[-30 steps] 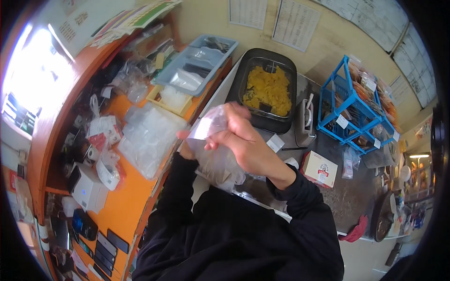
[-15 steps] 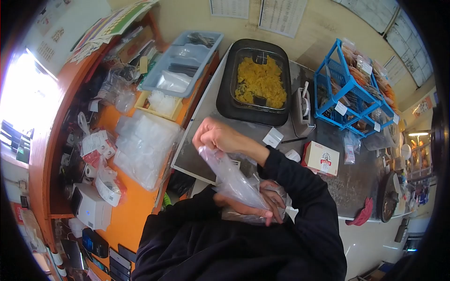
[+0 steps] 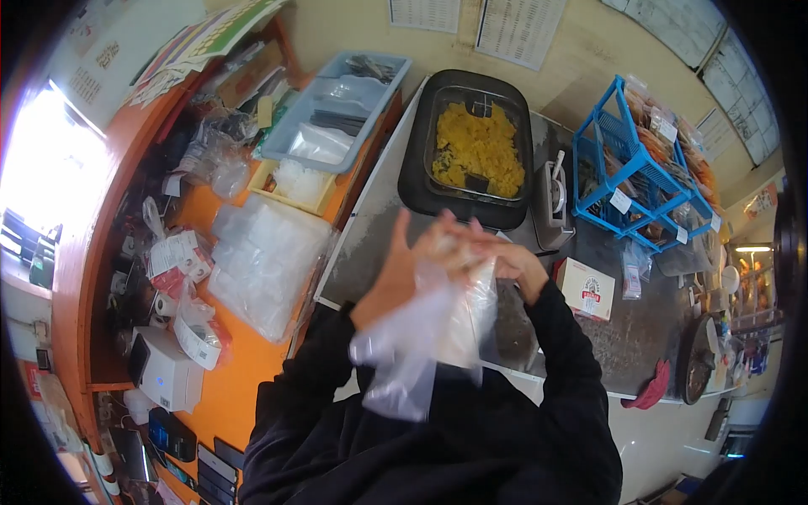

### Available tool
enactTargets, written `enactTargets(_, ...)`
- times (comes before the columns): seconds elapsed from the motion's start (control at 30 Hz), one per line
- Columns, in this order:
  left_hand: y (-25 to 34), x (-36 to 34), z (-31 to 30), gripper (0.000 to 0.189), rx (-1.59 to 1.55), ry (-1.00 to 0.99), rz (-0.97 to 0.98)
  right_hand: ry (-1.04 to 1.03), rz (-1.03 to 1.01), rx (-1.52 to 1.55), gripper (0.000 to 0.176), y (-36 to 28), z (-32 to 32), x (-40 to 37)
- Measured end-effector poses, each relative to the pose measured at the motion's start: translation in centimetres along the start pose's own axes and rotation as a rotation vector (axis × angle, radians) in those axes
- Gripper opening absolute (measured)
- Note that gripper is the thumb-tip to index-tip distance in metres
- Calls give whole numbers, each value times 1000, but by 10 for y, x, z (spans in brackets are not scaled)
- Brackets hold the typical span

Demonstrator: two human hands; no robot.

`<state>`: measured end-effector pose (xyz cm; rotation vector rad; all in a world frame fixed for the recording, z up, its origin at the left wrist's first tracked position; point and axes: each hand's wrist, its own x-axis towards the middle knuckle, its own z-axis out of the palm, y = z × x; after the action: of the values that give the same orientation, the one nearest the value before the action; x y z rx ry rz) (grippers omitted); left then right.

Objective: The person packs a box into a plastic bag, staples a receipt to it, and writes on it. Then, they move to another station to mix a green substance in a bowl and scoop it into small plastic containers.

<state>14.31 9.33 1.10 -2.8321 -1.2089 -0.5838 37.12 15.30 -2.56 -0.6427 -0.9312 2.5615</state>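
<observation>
A clear plastic bag (image 3: 421,337) hangs in front of my chest, held at its top by both hands. My left hand (image 3: 396,273) grips the bag's upper left edge, fingers raised. My right hand (image 3: 505,257) pinches the upper right edge close beside it. The bag droops down over my dark sleeves. Just beyond my hands sits a black tray (image 3: 418,181) filled with yellow food (image 3: 478,150).
A stack of clear bags (image 3: 265,257) lies on the orange counter (image 3: 231,370) to the left, by a grey cutlery tray (image 3: 337,109). A tape dispenser (image 3: 555,198), a blue rack (image 3: 640,172) of packets and a small red-and-white box (image 3: 587,288) stand on the right.
Both hands have come up together to the top of the bag. Half a second ago my left hand was low at my chest under the bag and my right was raised alone.
</observation>
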Motion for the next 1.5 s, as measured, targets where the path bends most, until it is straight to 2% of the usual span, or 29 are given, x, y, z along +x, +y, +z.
enactTargets(0.03, -14, 5, -1, 43, 115, 51, -69, 5, -190, -22, 78, -14, 22, -8)
enactTargets(0.13, -37, 14, 6, 47, 463, 201, -258, 267, -585, -369, 92, 37, 32, 3)
enactTargets(0.17, -34, 17, 3, 47, 394, 240, -356, 453, -694, -334, 95, 64, 44, 16)
enactTargets(0.2, -33, 18, 4, 48, 326, 284, -421, 566, -814, -359, 90, 93, 59, 29)
enactTargets(0.27, -21, 5, 10, 48, 136, 363, -479, 745, -925, -746, 75, 157, 66, 56)
enactTargets(0.33, -12, -16, 22, 48, -45, 364, -466, 740, -859, -1117, 64, 171, 80, 69)
enactTargets(0.4, -32, -32, 49, 48, -203, 330, -492, 610, -780, -1126, 61, 172, 98, 65)
enactTargets(0.43, -46, -42, 62, 48, -273, 302, -520, 528, -668, -944, 55, 171, 92, 63)
enactTargets(0.53, -77, -70, 79, 48, -433, 251, -567, 593, -242, -1408, 50, 164, 75, 43)
enactTargets(0.63, -82, -85, 80, 49, -479, 226, -536, 620, -274, -1873, 49, 190, 42, 39)
enactTargets(0.73, -93, -74, 80, 49, -386, 152, -411, 556, -394, -2063, 53, 171, 17, 45)
enactTargets(0.77, -96, -68, 82, 49, -344, 126, -361, 567, -393, -2135, 61, 163, 14, 48)
enactTargets(0.87, -95, -57, 103, 49, -179, 114, -231, 643, -630, -2090, 51, 166, -16, 51)
enactTargets(0.9, -94, -56, 119, 49, -137, 184, -181, 712, -823, -1972, 40, 172, -26, 44)
enactTargets(0.93, -86, -52, 116, 48, -100, 135, -194, 770, -1003, -1837, 29, 173, -34, 43)
enactTargets(1.0, -71, -39, 104, 46, -32, 37, -220, 1120, -1092, -1606, 14, 138, -9, 55)
enactTargets(1.03, -69, -38, 106, 44, -73, 63, -230, 1286, -1114, -1470, 7, 117, 16, 54)
enactTargets(1.1, -68, -37, 110, 41, -154, 115, -236, 972, -1207, -1390, 4, 28, 73, 81)
enactTargets(1.17, -74, -40, 133, 39, -277, 192, -261, 697, -1110, -1430, 7, -27, 101, 137)
enactTargets(1.23, -68, -39, 130, 34, -383, 230, -325, 347, -1007, -1332, 11, -47, 111, 209)
enactTargets(1.27, -66, -38, 121, 37, -481, 231, -386, 280, -956, -1400, 11, -43, 98, 252)
enactTargets(1.33, -65, -38, 111, 42, -682, 235, -501, 237, -894, -1561, 13, -35, 89, 327)
enactTargets(1.37, -65, -42, 141, 45, -351, 398, -462, 234, -879, -1635, 14, -28, 84, 363)
enactTargets(1.4, -65, -45, 152, 46, -366, 398, -463, 235, -863, -1705, 15, -23, 83, 392)
enactTargets(1.5, -63, -53, 184, 47, -421, 379, -453, 456, -886, -1891, 15, -10, 92, 440)
